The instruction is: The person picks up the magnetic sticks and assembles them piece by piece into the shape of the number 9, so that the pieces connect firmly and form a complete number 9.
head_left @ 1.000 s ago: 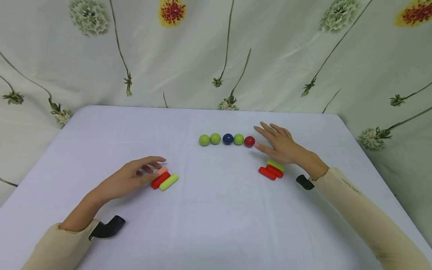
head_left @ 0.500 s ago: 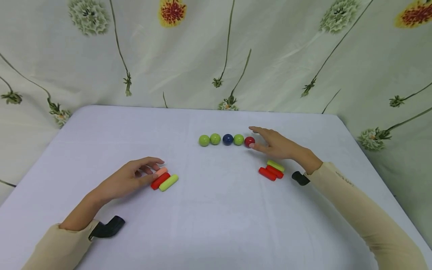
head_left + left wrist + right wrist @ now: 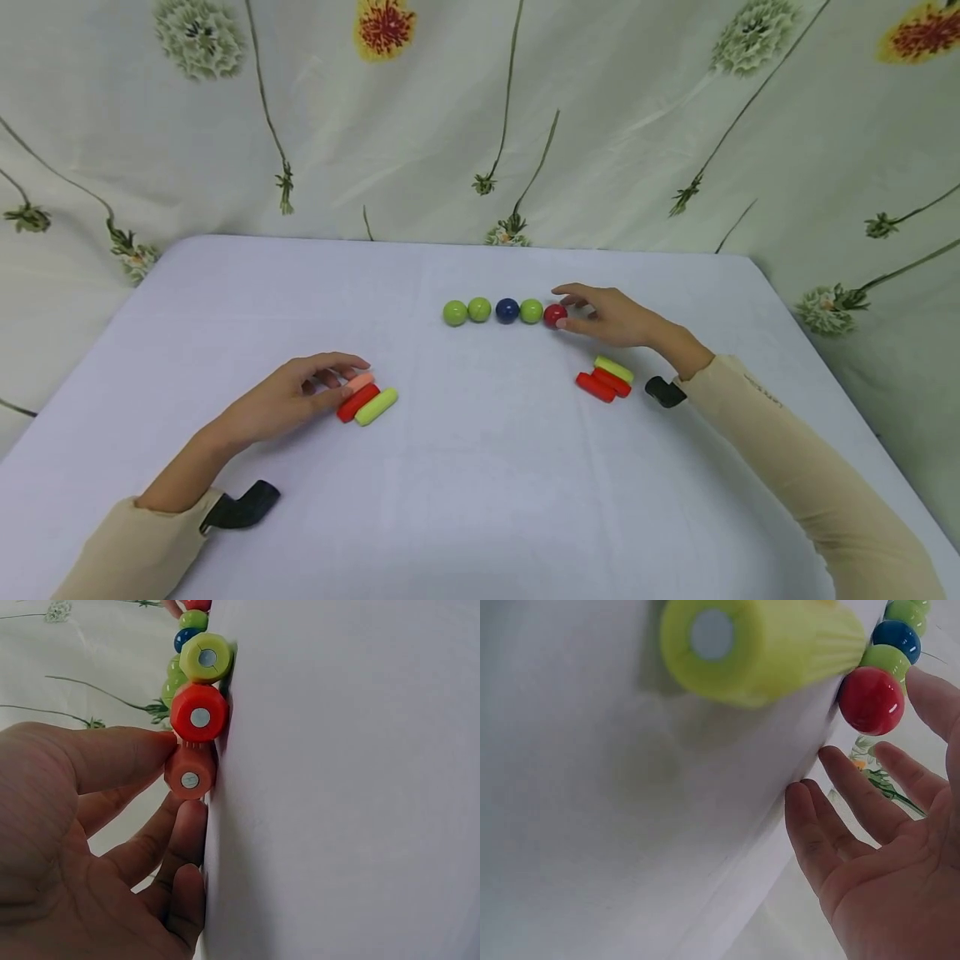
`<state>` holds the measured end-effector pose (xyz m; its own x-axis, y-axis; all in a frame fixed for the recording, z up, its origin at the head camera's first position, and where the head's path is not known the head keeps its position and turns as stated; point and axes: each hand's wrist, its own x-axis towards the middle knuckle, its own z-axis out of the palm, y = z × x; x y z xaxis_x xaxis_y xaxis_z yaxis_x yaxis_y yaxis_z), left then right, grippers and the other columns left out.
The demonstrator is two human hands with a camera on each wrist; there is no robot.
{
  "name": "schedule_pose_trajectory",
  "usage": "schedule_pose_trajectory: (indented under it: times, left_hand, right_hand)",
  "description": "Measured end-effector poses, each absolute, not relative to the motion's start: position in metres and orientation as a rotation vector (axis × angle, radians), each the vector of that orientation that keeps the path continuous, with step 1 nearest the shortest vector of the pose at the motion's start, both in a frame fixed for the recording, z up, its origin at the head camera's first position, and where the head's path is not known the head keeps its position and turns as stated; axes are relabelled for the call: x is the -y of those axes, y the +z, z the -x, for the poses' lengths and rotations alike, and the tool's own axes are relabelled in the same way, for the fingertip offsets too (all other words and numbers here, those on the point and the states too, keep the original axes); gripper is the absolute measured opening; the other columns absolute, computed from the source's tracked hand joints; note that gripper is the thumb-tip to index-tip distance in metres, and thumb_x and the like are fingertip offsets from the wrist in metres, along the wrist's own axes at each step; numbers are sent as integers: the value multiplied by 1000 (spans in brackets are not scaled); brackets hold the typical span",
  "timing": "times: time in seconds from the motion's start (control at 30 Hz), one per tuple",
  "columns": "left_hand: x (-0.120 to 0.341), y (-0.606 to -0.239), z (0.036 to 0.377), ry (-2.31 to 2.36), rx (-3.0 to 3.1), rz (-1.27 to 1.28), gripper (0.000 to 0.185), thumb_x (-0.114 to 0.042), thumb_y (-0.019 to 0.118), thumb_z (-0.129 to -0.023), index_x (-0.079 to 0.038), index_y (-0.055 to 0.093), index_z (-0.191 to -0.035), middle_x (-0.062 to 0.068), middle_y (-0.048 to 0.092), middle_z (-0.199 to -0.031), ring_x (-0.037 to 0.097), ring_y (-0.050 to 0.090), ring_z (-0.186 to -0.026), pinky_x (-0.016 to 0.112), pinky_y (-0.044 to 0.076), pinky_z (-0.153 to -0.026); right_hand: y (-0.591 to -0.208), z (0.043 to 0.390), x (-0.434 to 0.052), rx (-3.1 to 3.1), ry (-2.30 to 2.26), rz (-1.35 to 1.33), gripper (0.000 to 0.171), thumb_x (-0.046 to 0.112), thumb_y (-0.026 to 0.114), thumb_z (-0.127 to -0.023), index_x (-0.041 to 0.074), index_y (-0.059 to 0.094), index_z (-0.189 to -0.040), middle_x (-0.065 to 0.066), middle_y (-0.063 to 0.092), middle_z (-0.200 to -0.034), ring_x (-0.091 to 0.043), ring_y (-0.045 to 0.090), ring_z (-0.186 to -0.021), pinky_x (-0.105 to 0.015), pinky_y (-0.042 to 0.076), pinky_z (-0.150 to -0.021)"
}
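Note:
My left hand (image 3: 288,396) holds a short peach rod (image 3: 190,771) between thumb and fingertips, at the left side of three rods lying together. A red rod (image 3: 358,403) lies beside it, then a yellow-green rod (image 3: 377,407); their ends show round metal discs in the left wrist view. My right hand (image 3: 618,317) is at the right end of a row of glossy balls. Its thumb is close to a red ball (image 3: 871,701), with the other fingers extended and spread beyond it. Whether the thumb touches the ball I cannot tell.
Left of the red ball, the row has green balls (image 3: 531,311) and a dark blue ball (image 3: 507,311). Two red rods (image 3: 596,387) and a yellow-green rod (image 3: 613,368) lie below my right hand. A flower-print cloth (image 3: 420,125) hangs behind the white table (image 3: 480,483).
My right hand has moved slightly left and down to the red ball, with its fingers drawn closer together. The left hand, the rods and the balls stay in place.

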<state>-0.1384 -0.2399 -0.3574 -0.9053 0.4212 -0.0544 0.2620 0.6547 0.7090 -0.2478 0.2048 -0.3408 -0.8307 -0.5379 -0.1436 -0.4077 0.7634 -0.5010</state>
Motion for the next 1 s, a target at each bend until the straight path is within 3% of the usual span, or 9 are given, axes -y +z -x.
schedule_pose_trajectory:
  times: [0.47,1.0]
  left_hand:
    - [240,-358,138,1083,-2656,-557,28,-30,58,-93,-28,58,-121,-5,61,-106,13,51,-96,20,44,-77]
    - [242,-362,140,1086,-2650,-516,27,-29,58,-93,-28,58,-120,-5,61,-103,12,52,-95,21,44,-75]
  right_hand:
    - [-343,249,-202,-2678,-695,729,48,28,59,-92,18,46,-137,-7,53,-132,-27,49,-121,-44,45,-100]
    - [-342,249,-196,-2756,-661,727,39,19,58,-92,10,51,-129,-10,58,-124,-28,54,-113,-44,49,-93]
